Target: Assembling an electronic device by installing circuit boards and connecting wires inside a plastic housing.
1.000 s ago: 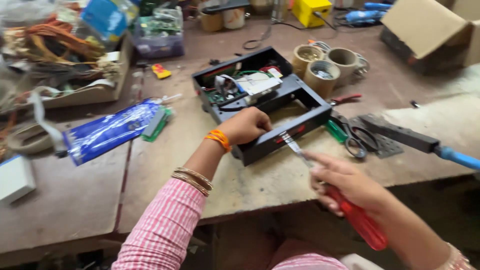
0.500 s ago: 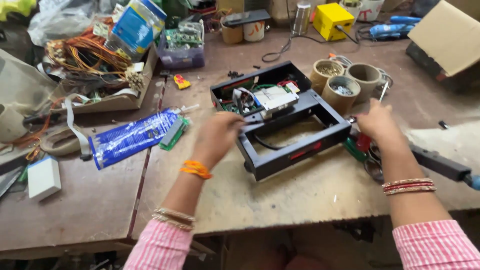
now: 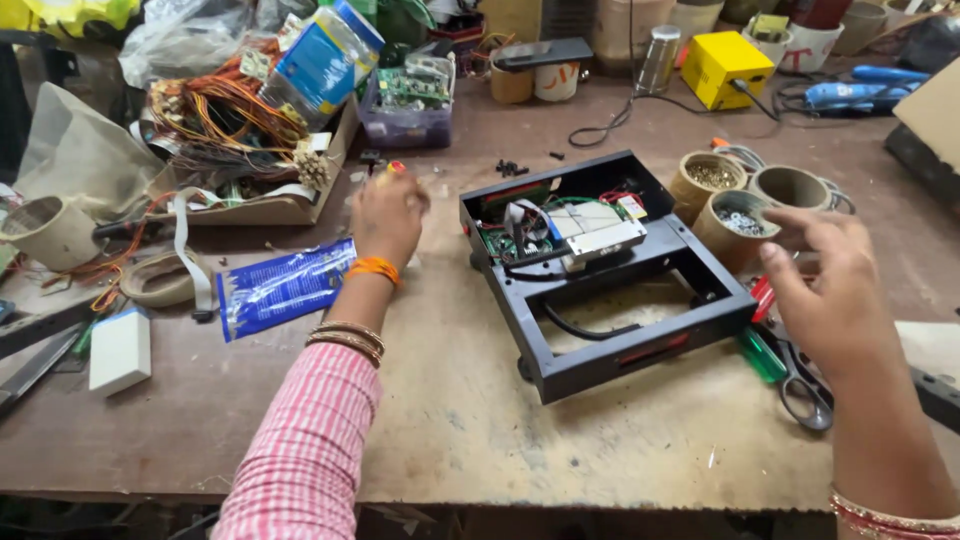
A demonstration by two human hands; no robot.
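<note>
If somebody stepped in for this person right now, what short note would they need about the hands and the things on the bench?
Left hand: reaching away from the open black box-shaped electronics case, fingers closing on a small red-and-yellow object; grip not fully visible.
Right hand: open, empty, hovering above the cardboard cup of small metal washers.
Case: on the wooden bench, lid off, green circuit board and wires exposed.
Red-handled and green-handled tools plus scissors lie right of the case.
Done: case open. Left: the inside work; the pictures do not show more.
</note>
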